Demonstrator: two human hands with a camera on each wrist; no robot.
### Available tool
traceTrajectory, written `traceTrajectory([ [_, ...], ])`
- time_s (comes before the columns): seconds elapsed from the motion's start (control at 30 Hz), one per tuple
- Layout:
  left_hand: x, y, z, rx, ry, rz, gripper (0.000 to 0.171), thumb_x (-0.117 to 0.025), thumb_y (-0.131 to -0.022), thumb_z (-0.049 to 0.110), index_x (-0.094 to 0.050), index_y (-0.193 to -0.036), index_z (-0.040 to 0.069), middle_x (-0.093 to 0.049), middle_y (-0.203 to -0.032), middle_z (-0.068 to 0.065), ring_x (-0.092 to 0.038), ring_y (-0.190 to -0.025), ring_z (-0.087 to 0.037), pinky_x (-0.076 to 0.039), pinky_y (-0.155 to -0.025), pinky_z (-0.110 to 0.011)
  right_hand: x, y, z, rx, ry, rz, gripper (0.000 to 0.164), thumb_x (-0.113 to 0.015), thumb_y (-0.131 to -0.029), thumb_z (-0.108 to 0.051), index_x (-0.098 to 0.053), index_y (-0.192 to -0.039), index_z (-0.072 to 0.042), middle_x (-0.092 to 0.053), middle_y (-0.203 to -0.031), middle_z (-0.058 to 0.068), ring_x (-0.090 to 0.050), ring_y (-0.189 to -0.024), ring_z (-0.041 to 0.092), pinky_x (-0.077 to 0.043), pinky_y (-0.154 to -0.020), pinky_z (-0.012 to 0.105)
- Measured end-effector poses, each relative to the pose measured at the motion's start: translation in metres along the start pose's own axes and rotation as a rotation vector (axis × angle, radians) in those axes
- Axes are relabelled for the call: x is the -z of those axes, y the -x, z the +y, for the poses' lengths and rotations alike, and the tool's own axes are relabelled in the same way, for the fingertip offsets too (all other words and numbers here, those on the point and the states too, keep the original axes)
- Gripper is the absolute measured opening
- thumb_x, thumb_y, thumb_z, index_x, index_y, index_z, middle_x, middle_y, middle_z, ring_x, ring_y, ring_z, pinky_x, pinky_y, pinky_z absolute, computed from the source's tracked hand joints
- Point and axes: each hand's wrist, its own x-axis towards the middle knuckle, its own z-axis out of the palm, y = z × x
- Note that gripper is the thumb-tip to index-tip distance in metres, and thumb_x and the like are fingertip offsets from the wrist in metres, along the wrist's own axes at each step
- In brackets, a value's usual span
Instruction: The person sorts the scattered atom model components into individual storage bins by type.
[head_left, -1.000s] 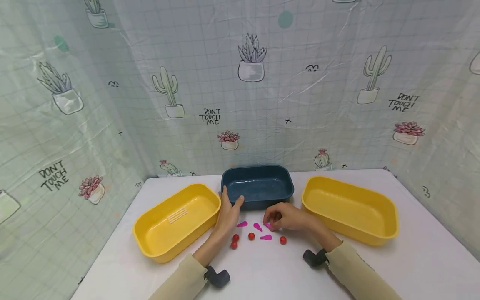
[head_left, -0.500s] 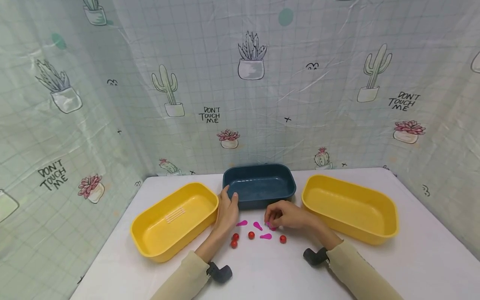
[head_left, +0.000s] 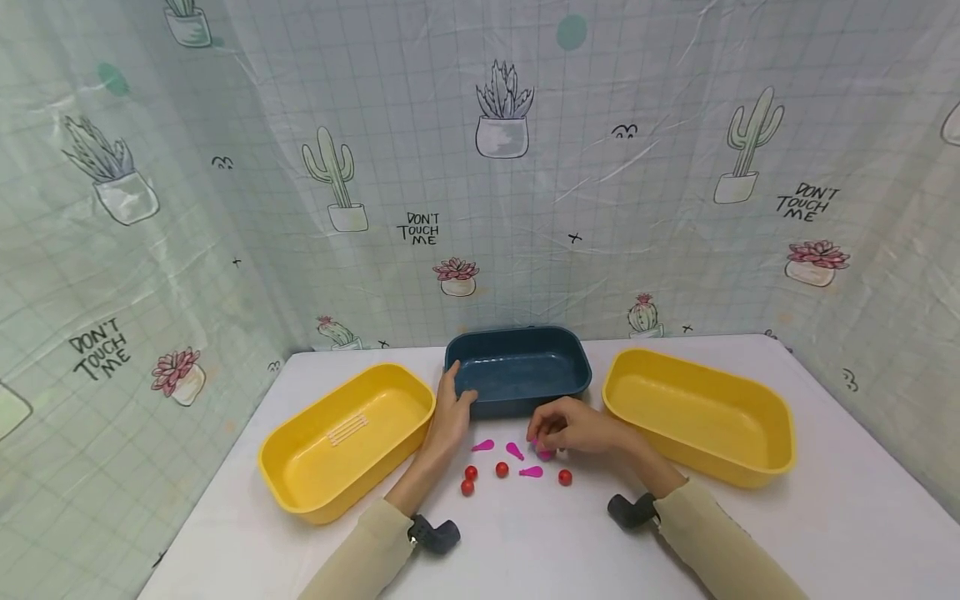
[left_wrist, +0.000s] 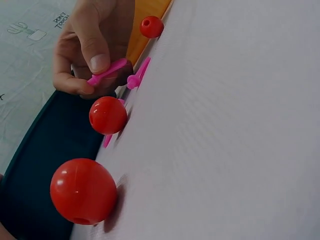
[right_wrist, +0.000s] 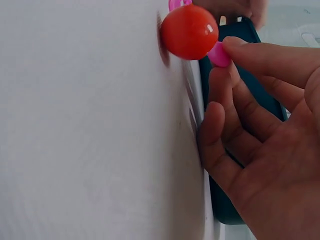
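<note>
My right hand (head_left: 576, 427) pinches a small pink pin-shaped piece (left_wrist: 111, 72) between thumb and fingertips, close over the table in front of the dark blue bin (head_left: 517, 408). In the right wrist view only one rounded end of that piece shows past the thumb. My left hand (head_left: 450, 417) rests at the bin's left front corner, fingers straight along the side and thumb at the front rim. Three more pink pieces (head_left: 531, 472) lie between the hands. Several red beads (head_left: 502, 470) with holes are scattered nearby, one large in the right wrist view.
A yellow bin (head_left: 352, 492) stands at an angle on the left, with a few pale pink-and-white sticks (head_left: 347, 430) inside. Another yellow bin (head_left: 697, 400) angles away on the right. Behind the white table (head_left: 540, 542) hangs a cactus-print sheet (head_left: 390, 183).
The dark blue bin has shifted slightly right, and the left yellow bin slightly left. My left fingers have slid a little farther back along the bin's corner. My right hand stays nearly in place.
</note>
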Motion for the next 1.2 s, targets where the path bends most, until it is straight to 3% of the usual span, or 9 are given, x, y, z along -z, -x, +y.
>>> traceTrajectory([
  [0.2,0.003,-0.002,-0.007,-0.032,-0.008,-0.006,0.057,-0.035,-0.113,0.033,-0.020,-0.166,0.019,-0.010,-0.175,-0.008,-0.009,-0.163,-0.030,-0.007,-0.131,-0.057,0.001,-0.001,-0.004,0.008,-0.021,0.003,0.014,-0.067,-0.097,-0.009,-0.072,-0.107,-0.002,-0.070,-0.088,0.013,-0.063,-0.076,0.032,-0.058,-0.068,0.029],
  [0.43,0.002,-0.004,-0.009,-0.041,0.002,-0.007,0.058,-0.034,-0.112,0.026,-0.018,-0.166,0.020,-0.003,-0.176,-0.007,-0.006,-0.163,-0.029,-0.006,-0.131,-0.056,0.002,0.001,-0.014,0.027,-0.047,0.010,0.015,-0.068,-0.096,-0.009,-0.072,-0.108,0.001,-0.070,-0.090,0.017,-0.064,-0.081,0.040,-0.059,-0.070,0.029],
  [0.7,0.001,-0.007,-0.010,-0.014,0.003,-0.001,0.061,-0.033,-0.109,0.023,-0.015,-0.167,0.022,0.000,-0.176,-0.004,-0.007,-0.163,-0.030,-0.006,-0.131,-0.058,0.003,0.002,-0.025,0.075,-0.059,0.025,0.019,-0.069,-0.096,-0.010,-0.071,-0.109,0.004,-0.070,-0.091,0.017,-0.064,-0.079,0.020,-0.056,-0.074,0.023],
  [0.97,0.002,-0.006,-0.010,0.002,-0.023,0.026,0.062,-0.031,-0.107,0.021,-0.018,-0.167,0.023,-0.002,-0.176,-0.005,-0.009,-0.163,-0.028,-0.008,-0.132,-0.055,0.005,0.005,-0.033,0.088,-0.062,0.046,0.018,-0.068,-0.097,-0.007,-0.070,-0.109,0.005,-0.070,-0.093,0.017,-0.065,-0.080,0.022,-0.056,-0.075,0.024],
  [1.2,0.003,-0.005,-0.009,-0.016,0.009,0.027,0.057,-0.031,-0.111,0.027,-0.020,-0.166,0.021,-0.003,-0.176,-0.005,-0.010,-0.163,-0.029,-0.008,-0.132,-0.055,0.013,0.002,-0.043,0.127,-0.094,0.069,0.011,-0.067,-0.098,-0.006,-0.071,-0.107,-0.002,-0.070,-0.093,0.020,-0.067,-0.081,0.032,-0.060,-0.077,0.031],
])
